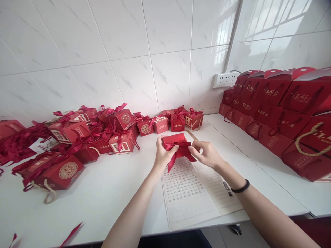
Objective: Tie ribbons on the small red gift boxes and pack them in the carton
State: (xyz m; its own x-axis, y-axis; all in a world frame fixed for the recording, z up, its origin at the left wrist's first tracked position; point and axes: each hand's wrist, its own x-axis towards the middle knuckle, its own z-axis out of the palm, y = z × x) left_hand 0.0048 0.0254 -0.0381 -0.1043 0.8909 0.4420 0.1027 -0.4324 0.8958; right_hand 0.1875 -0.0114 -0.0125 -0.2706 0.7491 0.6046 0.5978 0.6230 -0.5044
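Note:
A small red gift box (178, 138) with a dark red ribbon bow (181, 148) tied across it is held above an open notebook. My left hand (164, 155) grips the box's left side, with the thumb pressed on the middle of the bow. My right hand (205, 153) is closed at the bow's right side, thumb and forefinger pinching the ribbon's edge. One ribbon tail hangs down by my left thumb and another spreads to the right. Under the box lies the notebook (191, 210), its left page filled with handwriting. My palms hide part of the box.
Several ribbon-tied red boxes (68, 170) are piled at the left and along the tiled wall. Stacked red boxes (274, 113) with handles stand at the right. A white power strip (224, 80) is by the wall. A loose ribbon piece (71, 235) lies near the front edge.

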